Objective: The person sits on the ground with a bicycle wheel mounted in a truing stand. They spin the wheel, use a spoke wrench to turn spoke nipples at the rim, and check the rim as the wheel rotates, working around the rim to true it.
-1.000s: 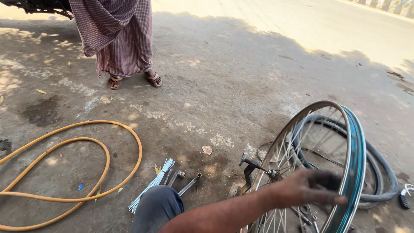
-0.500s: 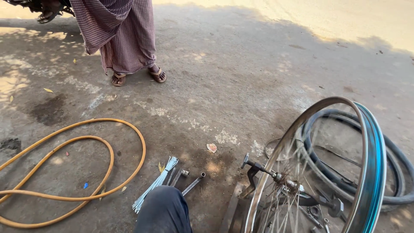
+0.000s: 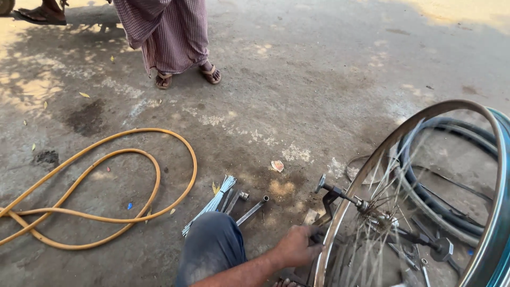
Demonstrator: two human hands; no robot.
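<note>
My hand [image 3: 293, 245] reaches in from the lower edge, forearm slanting up from the bottom middle, fingers curled shut around the low left part of the bicycle wheel rim [image 3: 372, 170]. Which hand it is I cannot tell for sure; it looks like my left, and my other hand is out of view.

Far left, a yellow hose [image 3: 95, 212] lies in loose loops on the concrete ground [image 3: 319, 69], running off the left edge. Beyond it a standing person in a striped wrap [image 3: 167, 32] stands in sandals, well apart from me, with wide bare concrete between us and to the right of them.

Just left of my knee [image 3: 212, 247] lies a bundle of loose spokes [image 3: 210, 204], with a metal socket tool [image 3: 252, 210] beside it.

The wheel stands upright at the right, its axle [image 3: 345, 195] poking toward me, spokes blurred. Behind it a black tyre [image 3: 451, 180] lies on the ground, crowding the right edge.
</note>
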